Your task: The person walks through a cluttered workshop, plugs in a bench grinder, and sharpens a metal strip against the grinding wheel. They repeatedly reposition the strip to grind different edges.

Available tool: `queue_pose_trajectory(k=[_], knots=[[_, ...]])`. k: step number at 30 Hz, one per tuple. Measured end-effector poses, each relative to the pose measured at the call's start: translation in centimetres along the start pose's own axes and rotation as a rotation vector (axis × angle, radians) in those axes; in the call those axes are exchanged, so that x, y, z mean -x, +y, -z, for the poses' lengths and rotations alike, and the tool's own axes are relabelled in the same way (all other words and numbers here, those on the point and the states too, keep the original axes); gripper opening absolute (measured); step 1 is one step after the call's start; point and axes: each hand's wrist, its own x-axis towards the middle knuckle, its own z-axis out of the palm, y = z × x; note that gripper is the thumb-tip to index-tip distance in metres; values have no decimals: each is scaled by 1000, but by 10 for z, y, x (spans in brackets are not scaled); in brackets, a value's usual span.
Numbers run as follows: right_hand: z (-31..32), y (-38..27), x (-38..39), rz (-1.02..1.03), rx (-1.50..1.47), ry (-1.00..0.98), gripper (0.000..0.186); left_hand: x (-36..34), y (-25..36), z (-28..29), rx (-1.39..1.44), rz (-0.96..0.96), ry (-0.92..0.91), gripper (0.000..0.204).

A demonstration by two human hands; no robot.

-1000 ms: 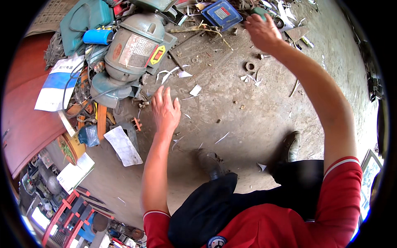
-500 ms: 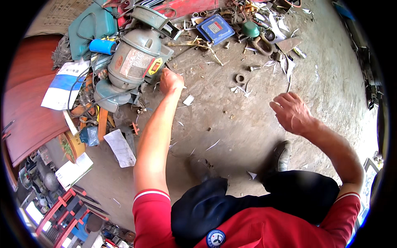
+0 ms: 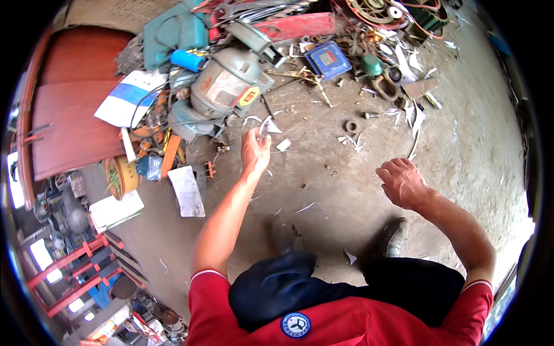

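My left hand point(image 3: 255, 154) is closed, its fingers curled in above the floor just in front of a grey-green bench grinder point(image 3: 225, 83). A thin pale strip shows at its fingertips, but I cannot make out whether it is held or lies on the floor behind. The grinder, with a yellow-edged red switch plate point(image 3: 249, 96), stands apart from the hand. To the right, my right hand point(image 3: 402, 181) hovers palm down over the concrete, fingers loosely bent and a little apart, with nothing visible in them. White scraps point(image 3: 283, 145) lie close to the left hand.
A metal ring point(image 3: 351, 126), a bolt point(image 3: 371, 115), a blue square box point(image 3: 328, 60) and a shackle point(image 3: 385, 89) lie beyond my hands. Left are a reddish-brown wooden panel point(image 3: 75, 121), a plant pot point(image 3: 122, 177) and a paper sheet point(image 3: 186, 192). My shoes point(image 3: 396, 236) are below.
My left hand has drawn back from beside the grinder's switch toward me. My right hand stays in about the same pose. The view has shifted, so the grinder appears farther right and higher.
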Motion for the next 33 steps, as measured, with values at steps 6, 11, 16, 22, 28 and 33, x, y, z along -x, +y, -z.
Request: queue_pose_trajectory(k=[6,11,16,22,28,33], knots=[[5,-12,-5,11,6,-33,27,38,-26,80,561,343,406,40],[9,-26,-4,6,45,-78,28,-10,-13,159,873,365,609,27],[13,-43,-7,36,54,-84,28,-82,-45,237,1341,422,603,43],[15,-55,-1,-11,40,-106,29,-49,42,239,1092,-188,478,17],[40,-71,-25,-208,-329,-105,39,55,89,152,530,-514,99,8],[71,-94,-67,-464,-1475,134,52,105,82,84,113,-883,-199,6]])
